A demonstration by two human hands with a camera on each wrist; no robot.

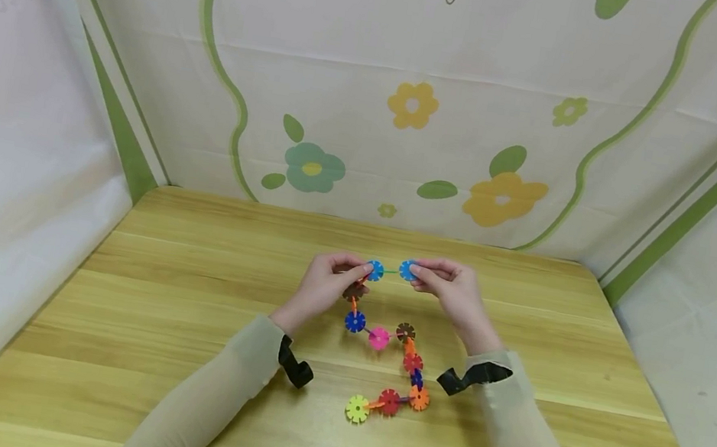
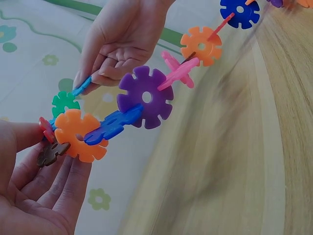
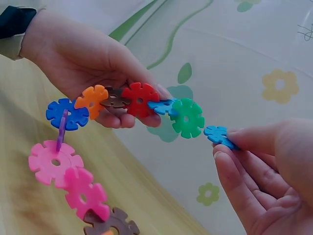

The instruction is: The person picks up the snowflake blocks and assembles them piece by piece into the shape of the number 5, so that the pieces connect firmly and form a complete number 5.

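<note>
Slotted plastic discs in many colours are linked edge to edge into a chain. My left hand (image 1: 320, 283) pinches the chain near its upper end, at a light blue disc (image 3: 159, 106) beside a red disc (image 3: 134, 93). A green disc (image 3: 181, 115) sticks out from there toward the right. Between thumb and fingertips my right hand (image 1: 455, 294) pinches another light blue disc (image 3: 218, 134), its edge right by the green one; whether their slots are joined I cannot tell. The rest of the chain hangs below, past a purple disc (image 2: 132, 88), down to a yellow-green disc (image 1: 351, 405).
A wood-grain table (image 1: 125, 343) lies under both hands. White cloth with printed flowers (image 1: 359, 30) stands behind it, with more cloth at the left and right sides. Loose black strap ends (image 1: 297, 373) dangle from the sleeves at both wrists, beside the chain.
</note>
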